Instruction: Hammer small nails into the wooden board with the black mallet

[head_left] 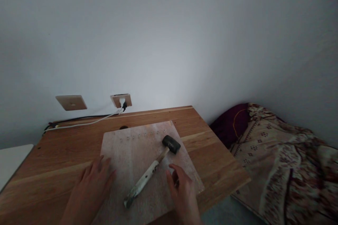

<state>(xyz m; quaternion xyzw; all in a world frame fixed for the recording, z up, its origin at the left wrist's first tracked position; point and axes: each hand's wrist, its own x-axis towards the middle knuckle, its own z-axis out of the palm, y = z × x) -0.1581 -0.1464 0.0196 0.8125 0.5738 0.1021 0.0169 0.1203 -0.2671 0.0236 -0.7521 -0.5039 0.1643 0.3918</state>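
A mallet with a black head and a worn white-wrapped handle (146,176) lies diagonally across a pale wooden board (118,158). Along the board's far side runs an uneven row of several small, shiny bits (139,136), too small to make out clearly. My left hand (91,186) rests at the board's left edge, fingers stretched out and holding nothing. Over the board's right part, beside the mallet, is my right hand (183,191). Its thumb and index finger are curved and apart, with nothing visible gripped between them.
The board lies on a brown wooden table (216,154) against a wall. White and black cables (91,122) run from a wall socket (120,101) along the table's back left. A bed with a patterned cover (266,144) and a purple pillow (235,123) stands at the right.
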